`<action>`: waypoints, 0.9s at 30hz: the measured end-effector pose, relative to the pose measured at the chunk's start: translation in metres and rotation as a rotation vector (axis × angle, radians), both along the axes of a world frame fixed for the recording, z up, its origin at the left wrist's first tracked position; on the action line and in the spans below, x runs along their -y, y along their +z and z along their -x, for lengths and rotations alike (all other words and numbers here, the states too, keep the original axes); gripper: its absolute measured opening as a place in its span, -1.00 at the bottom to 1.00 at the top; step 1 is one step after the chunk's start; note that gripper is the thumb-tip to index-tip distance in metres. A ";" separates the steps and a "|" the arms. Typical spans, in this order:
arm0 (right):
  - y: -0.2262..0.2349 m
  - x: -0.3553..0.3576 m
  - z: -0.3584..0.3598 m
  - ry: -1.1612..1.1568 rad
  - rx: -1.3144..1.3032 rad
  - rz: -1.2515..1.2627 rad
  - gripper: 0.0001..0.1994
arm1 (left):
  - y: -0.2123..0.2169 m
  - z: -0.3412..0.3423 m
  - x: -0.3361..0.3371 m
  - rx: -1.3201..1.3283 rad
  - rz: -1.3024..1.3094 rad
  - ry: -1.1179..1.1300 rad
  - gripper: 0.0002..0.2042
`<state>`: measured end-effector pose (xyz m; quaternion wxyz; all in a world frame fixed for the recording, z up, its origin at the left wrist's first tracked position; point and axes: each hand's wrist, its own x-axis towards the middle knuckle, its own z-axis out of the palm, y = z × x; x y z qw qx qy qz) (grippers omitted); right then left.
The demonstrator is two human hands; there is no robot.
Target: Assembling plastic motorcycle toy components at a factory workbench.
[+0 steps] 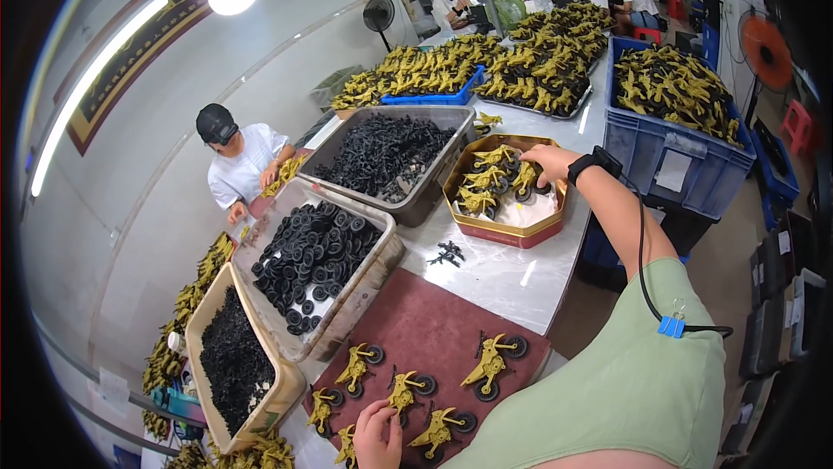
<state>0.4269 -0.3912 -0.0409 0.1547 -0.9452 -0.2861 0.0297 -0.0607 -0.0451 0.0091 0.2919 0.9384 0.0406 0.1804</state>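
Note:
On the dark red mat lie several yellow toy motorcycles with black wheels. My left hand is at the mat's near edge, fingers curled together at the lower end of one toy motorcycle; its fingertips are partly hidden. Reaching far to the right, my right hand is inside the rim of an octagonal gold and red tin. Its fingers close on a yellow toy motorcycle. More toy motorcycles sit beside it in the tin, over a white lining.
Left of the mat stand a tub of black wheels, a cream bin and a grey bin of small black parts. Loose black parts lie near the tin. A blue crate stands right. A co-worker sits across.

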 end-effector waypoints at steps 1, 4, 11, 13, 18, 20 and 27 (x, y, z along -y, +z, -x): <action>0.001 0.001 0.004 -0.002 0.021 -0.008 -0.25 | -0.001 0.000 0.000 0.002 -0.005 0.003 -0.85; 0.002 -0.002 0.011 -0.148 0.119 0.128 -0.36 | -0.004 0.000 -0.002 0.003 -0.007 0.005 -0.85; 0.010 -0.013 0.019 -0.195 0.001 0.112 -0.30 | -0.004 0.000 -0.003 -0.009 0.002 -0.003 -0.86; 0.009 -0.015 0.016 -0.206 -0.010 0.192 -0.31 | -0.004 0.000 -0.002 -0.007 -0.004 -0.003 -0.86; 0.000 -0.009 -0.002 -0.115 0.021 0.098 -0.29 | -0.004 0.000 -0.002 -0.004 -0.004 -0.013 -0.86; -0.004 -0.010 -0.005 -0.041 0.074 -0.053 -0.29 | -0.006 0.000 -0.004 0.005 0.004 -0.029 -0.87; 0.038 -0.002 0.018 -0.134 0.165 0.068 -0.39 | -0.009 0.001 -0.005 0.005 -0.003 -0.030 -0.86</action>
